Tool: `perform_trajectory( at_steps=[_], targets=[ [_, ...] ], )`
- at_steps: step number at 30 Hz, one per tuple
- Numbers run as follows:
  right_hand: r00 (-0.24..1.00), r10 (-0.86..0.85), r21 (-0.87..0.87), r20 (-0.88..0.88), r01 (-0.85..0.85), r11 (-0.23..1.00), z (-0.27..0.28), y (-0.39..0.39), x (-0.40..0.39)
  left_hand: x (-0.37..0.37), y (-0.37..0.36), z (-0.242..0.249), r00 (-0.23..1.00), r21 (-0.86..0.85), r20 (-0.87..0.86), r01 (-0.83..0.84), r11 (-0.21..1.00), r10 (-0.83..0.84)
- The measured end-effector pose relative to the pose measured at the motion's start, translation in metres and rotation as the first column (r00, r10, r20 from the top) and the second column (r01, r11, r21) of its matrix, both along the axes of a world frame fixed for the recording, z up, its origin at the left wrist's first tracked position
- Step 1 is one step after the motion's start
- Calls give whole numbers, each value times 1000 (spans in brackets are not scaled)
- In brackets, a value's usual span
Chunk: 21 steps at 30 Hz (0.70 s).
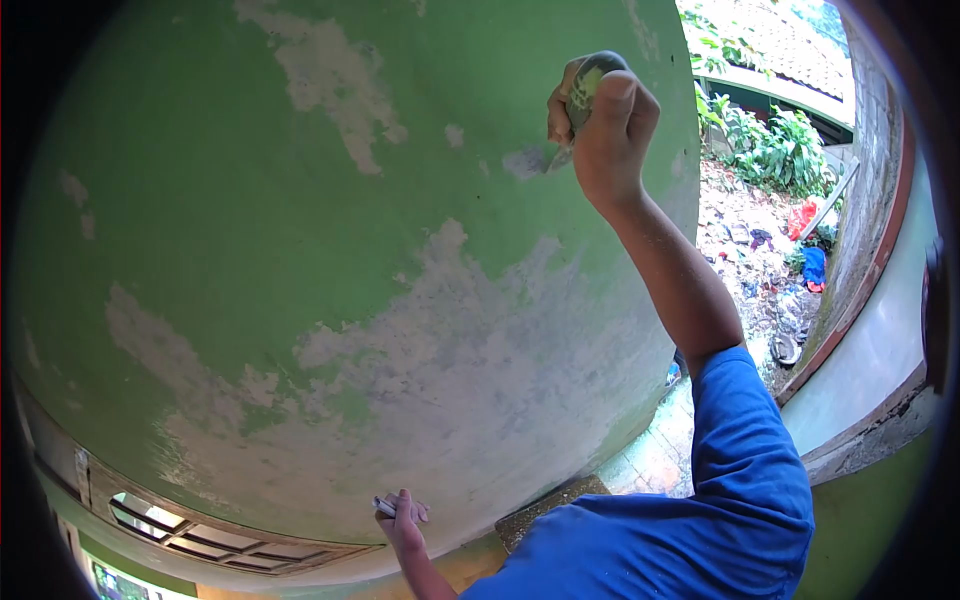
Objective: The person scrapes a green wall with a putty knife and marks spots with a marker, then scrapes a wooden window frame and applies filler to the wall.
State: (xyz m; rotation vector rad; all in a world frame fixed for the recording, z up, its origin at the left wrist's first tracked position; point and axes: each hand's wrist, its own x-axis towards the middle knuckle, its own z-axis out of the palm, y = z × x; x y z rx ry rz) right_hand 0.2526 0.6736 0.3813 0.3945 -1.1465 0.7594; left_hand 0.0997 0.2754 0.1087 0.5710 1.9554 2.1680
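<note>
My right hand (pixel 615 150), raised high against the green wall (pixel 440 100), is wrapped round the rounded dark green handle of a scraper (pixel 592 88). A pale, worn mark shows on the end of that handle. Part of its thin blade pokes out below the fingers, right at a small bare grey patch (pixel 525 162) of the wall. Low down, close to the wall's foot, my left hand (pixel 407 514) is closed on a short pale stick-like thing (pixel 384 507), whose kind I cannot tell. Large whitish areas (pixel 450 340) stretch across the lower wall where paint is off.
A wooden frame with panes (pixel 200 535) lies along the lower left. Past the wall's right edge, an opening shows plants (pixel 785 150), littered ground (pixel 745 230) and red and blue scraps. A brown block-like ledge (pixel 545 505) stands by the wall's base, beside my blue shirt.
</note>
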Motion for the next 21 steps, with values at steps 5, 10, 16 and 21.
perform_trajectory(
  at_steps=[5, 10, 16, 21],
  targets=[
    [990, 79, 49, -114, -74, 996, 3, -4, 10, 1, 2, -3, 1000, 42, 23, -16, 999, 15],
    [996, -1, -78, 89, 8, 997, -13, -3, -3, 3, -2, -8, 1000, -5, -5, 24, 1000, -24],
    [998, 57, 25, 19, -57, 998, -23, 3, -6, 6, -8, -22, 967, 118, -65, 253, 960, -247],
    [962, 94, -166, 255, -52, 985, -63, -6, 0, 8, -9, -24, 970, 134, -52, 244, 960, -239]
  ],
)
